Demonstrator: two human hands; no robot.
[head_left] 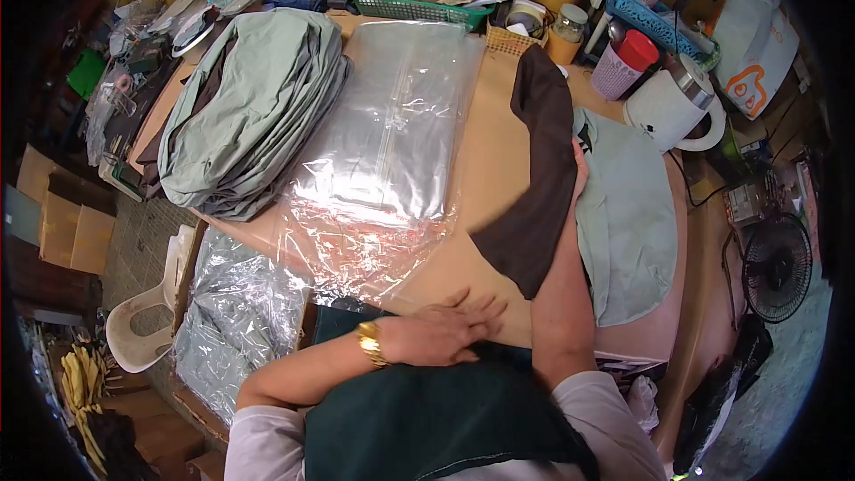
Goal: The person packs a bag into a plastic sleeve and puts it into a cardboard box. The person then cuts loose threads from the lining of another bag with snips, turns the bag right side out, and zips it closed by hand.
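Hiding most of our right hand (581,169), a dark brown cloth (545,160) hangs in a curved strip along the inner side of our outstretched forearm; a few fingers show at its edge, but we cannot tell whether they pinch it. Just beside that hand, on the outer side of the arm, a pale green cloth (628,223) lies on the right part of the table (492,156).

Our left hand (445,328) has its fingers spread, with nothing in them, low by the near edge; we cannot tell if it touches the tabletop. We see a gold-coloured band (371,345) on that wrist.

Farther out, clear plastic bags (392,116) lie flat across the middle of the table, and left of them sits a heap of pale green garments (249,111). Along the back we have a green basket (419,11), a lidded jar (570,23) and a red cup (636,51), with a white kettle (666,114) at the right. Beyond the table stand a black fan (777,267) on the right and a white plastic chair (142,328) on the left.
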